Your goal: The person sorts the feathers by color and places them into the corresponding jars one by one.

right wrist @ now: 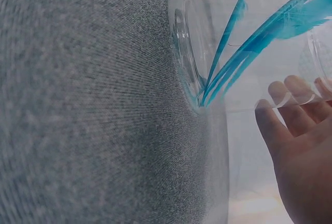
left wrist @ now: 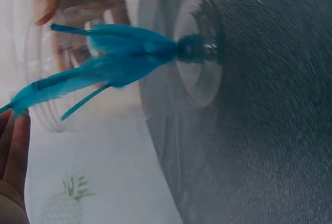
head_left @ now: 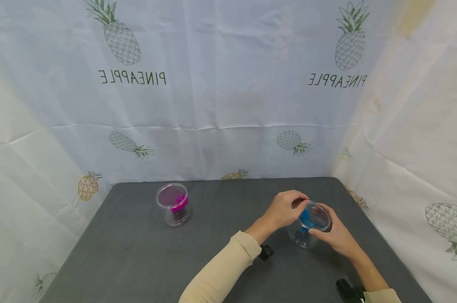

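A clear plastic jar (head_left: 303,241) stands on the right part of the dark table, with blue feathers (left wrist: 124,53) inside. My right hand (head_left: 336,233) grips the jar's side near the rim; in the right wrist view, the hand's fingers (right wrist: 295,117) curl along the clear wall. At the rim, my left hand (head_left: 287,207) pinches the upper end of one blue feather, as the left wrist view shows. The feathers' lower ends touch the jar's bottom. On the left of the table stands a second clear jar (head_left: 178,219) holding bright pink feathers (head_left: 180,204).
The dark grey table (head_left: 145,252) ends at a white curtain (head_left: 236,101) with pineapple prints, which also hangs on both sides. Black wrist mounts (head_left: 266,252) sit under both forearms.
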A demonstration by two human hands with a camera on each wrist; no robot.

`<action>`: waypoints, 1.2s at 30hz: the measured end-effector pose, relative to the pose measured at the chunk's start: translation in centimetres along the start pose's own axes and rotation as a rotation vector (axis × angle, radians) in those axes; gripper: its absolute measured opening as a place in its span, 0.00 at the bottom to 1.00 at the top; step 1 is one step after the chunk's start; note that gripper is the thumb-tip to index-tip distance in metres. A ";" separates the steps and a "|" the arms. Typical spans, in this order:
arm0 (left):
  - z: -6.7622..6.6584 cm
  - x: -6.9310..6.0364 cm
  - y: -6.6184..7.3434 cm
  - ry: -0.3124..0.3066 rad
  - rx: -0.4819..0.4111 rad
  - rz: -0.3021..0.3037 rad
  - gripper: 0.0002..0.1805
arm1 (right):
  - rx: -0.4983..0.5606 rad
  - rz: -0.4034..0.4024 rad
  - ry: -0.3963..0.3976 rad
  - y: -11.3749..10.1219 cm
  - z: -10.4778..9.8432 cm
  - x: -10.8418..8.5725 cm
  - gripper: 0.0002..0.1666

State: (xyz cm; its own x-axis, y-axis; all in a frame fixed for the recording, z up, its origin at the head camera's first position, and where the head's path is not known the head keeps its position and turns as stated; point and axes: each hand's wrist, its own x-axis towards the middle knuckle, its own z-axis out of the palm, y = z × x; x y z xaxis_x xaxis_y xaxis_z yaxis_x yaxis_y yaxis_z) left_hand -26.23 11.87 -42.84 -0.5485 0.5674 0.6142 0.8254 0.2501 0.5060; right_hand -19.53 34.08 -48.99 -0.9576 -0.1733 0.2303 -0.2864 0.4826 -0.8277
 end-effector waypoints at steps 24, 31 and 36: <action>0.1 -0.8 -0.5 -0.138 0.329 0.057 0.11 | 0.006 -0.008 -0.014 0.3 0.0 0.3 0.52; -1.2 -1.5 -1.3 -0.083 0.317 0.038 0.12 | 0.012 -0.018 -0.009 0.3 -0.1 0.4 0.53; -1.9 -2.8 -2.1 -0.089 0.309 0.015 0.12 | 0.004 0.000 -0.006 0.2 -0.3 0.4 0.54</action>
State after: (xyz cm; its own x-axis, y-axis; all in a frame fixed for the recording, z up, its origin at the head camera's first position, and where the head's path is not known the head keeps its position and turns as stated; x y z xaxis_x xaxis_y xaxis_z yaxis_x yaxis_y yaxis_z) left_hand -26.68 8.27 -44.42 -0.5331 0.6358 0.5582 0.8424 0.4600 0.2806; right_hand -19.95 34.37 -48.90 -0.9573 -0.1788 0.2271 -0.2864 0.4790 -0.8298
